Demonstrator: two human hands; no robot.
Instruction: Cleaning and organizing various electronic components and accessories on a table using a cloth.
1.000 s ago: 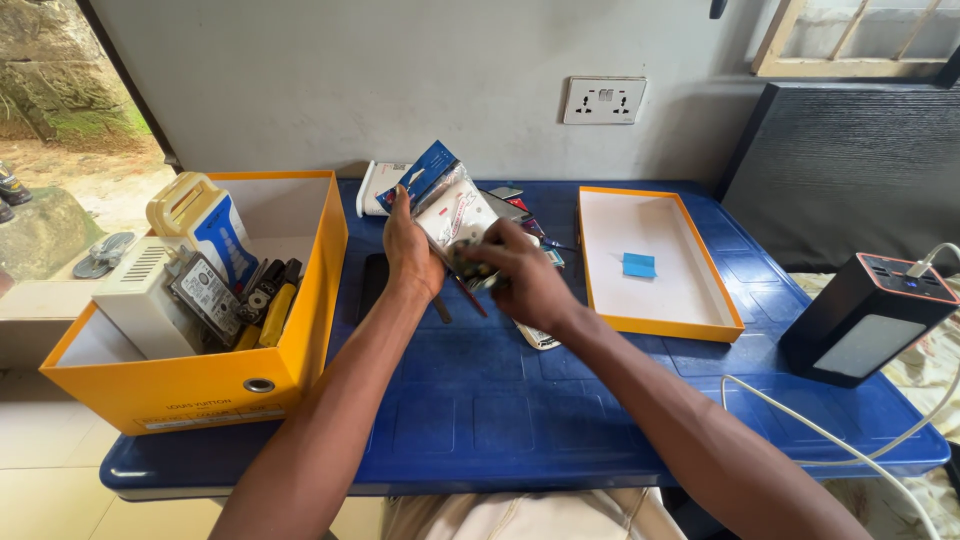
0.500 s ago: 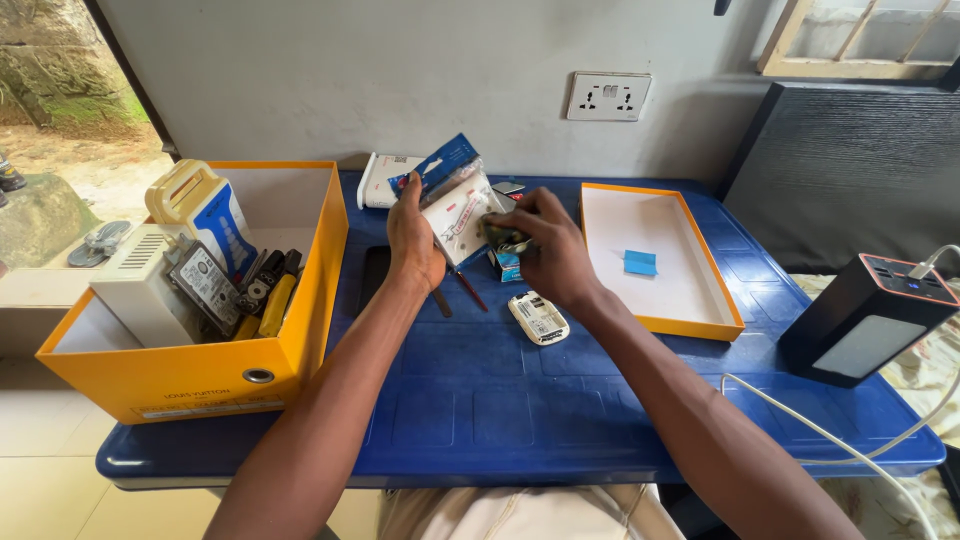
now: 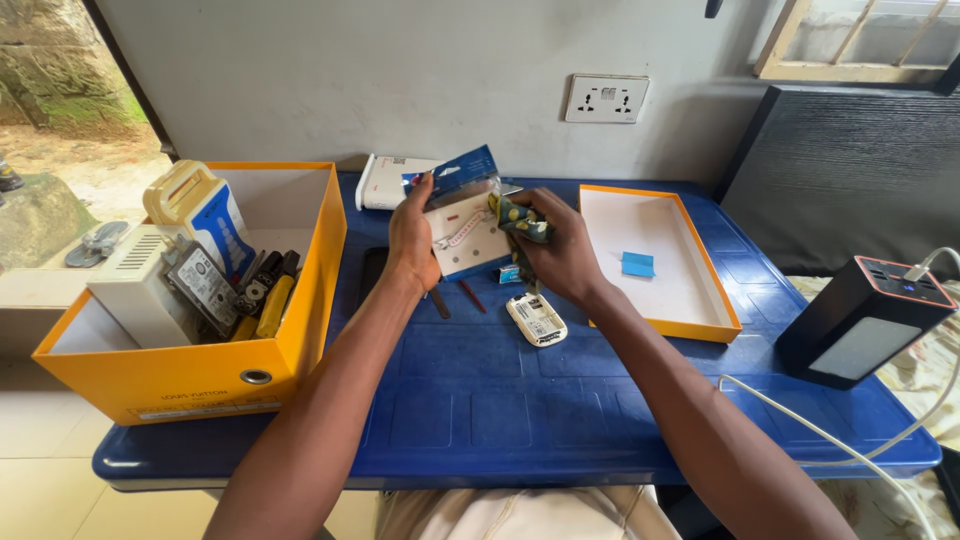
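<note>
Hands (image 3: 490,240) raised since before — green part (image 3: 524,222) meets packet (image 3: 462,228).

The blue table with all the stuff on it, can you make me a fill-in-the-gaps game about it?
1. The left hand holds a clear plastic packet with a ____ card top.
2. The small white oval gadget lies on the blue plastic ____.
3. The shallow orange-rimmed tray holds one small ____ square.
4. The black power bank stands at the table's ____ end.

Missing words: blue; table; blue; right
</note>
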